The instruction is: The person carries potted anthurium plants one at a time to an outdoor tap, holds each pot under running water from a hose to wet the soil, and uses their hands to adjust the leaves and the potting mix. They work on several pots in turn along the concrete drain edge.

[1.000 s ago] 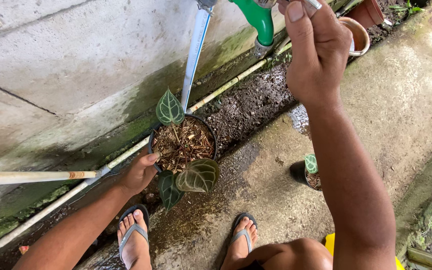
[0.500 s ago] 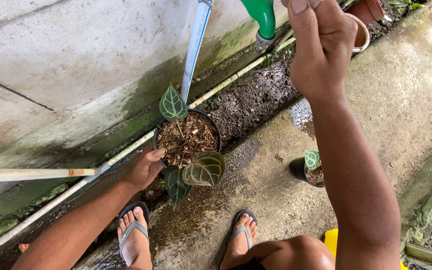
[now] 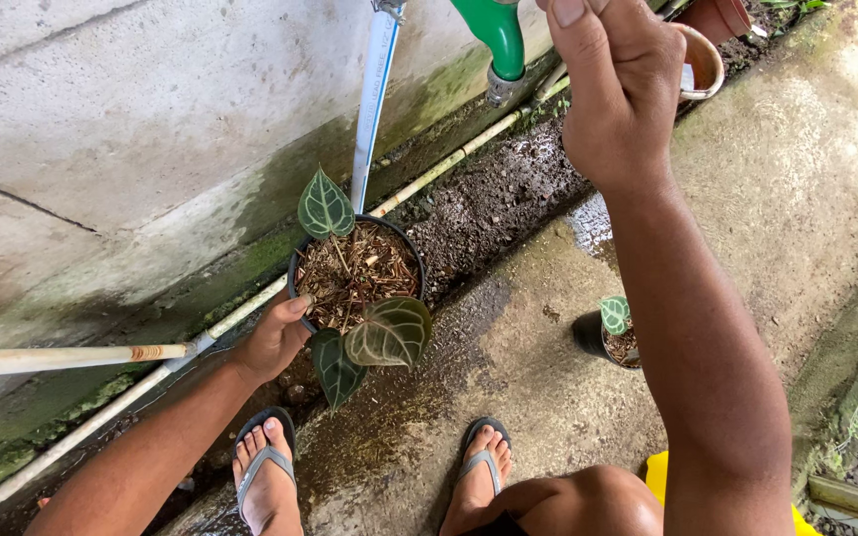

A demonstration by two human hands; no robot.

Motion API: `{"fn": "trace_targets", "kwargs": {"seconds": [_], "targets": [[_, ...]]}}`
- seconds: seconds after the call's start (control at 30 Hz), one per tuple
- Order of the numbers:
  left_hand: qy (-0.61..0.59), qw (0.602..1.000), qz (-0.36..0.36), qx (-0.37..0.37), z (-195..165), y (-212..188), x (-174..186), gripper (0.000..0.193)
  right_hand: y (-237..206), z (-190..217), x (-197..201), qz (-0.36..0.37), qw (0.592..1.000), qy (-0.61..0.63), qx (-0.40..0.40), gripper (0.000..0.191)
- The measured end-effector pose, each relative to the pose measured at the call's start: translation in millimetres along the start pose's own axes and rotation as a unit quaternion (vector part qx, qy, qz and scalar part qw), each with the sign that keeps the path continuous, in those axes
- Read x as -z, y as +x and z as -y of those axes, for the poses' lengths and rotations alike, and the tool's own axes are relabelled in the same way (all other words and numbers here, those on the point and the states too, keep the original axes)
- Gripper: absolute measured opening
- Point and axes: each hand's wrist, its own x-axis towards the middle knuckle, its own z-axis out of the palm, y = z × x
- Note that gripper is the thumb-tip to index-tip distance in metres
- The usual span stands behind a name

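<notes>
- Two hands are at work: your left hand grips the rim of the black pot on its near-left side, thumb over the edge, holding the potted plant low against the foot of the concrete wall
- Your right hand is raised near the top edge of the view, fingers closed around something beside the green tap; what it pinches is hidden, likely the tap's handle
- That pot sits over the strip of wet soil between the wall and the concrete floor, just in front of the upright white pipe, with the thin white pipe running along the wall's foot behind it
- Three dark, pale-veined leaves show: one leaf stands at the pot's far rim, two hang over its near rim toward your sandalled feet
- No water can be seen falling from the spout, so the step looks like positioning the pot for watering; the next move calls for shifting the pot right until it sits under the spout, then a gentle turn of the tap so the bark mix is not washed out
- Compared with half a second ago, the pot and both hands sit almost where they were; only the view has shifted slightly
- A smaller potted plant stands apart on the floor to your right, and terracotta pots lie by the far corner
</notes>
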Motion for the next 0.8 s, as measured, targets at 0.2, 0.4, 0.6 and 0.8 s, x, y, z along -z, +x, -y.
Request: {"fn": "trace_targets", "kwargs": {"seconds": [0.2, 0.4, 0.6, 0.8], "targets": [[-0.042, 0.998, 0.031, -0.020, 6.3, -3.1, 8.1, 0.050, 2.1, 2.9, -3.4, 0.001, 1.000, 0.008, -0.015, 0.023], [-0.030, 0.999, -0.016, -0.008, 5.5, -2.2, 5.0, 0.059, 2.8, 5.3, -3.2, 0.010, 1.000, 0.014, 0.009, 0.024], [-0.004, 1.000, -0.012, 0.001, 4.9, -2.3, 6.1, 0.065, 3.0, 4.0, -1.3, 0.002, 1.000, 0.009, -0.019, 0.023], [-0.023, 0.999, 0.025, -0.029, 7.2, -2.3, 7.5, 0.055, 6.8, -0.9, 0.5, 0.011, 1.000, 0.011, -0.006, 0.023]]}}
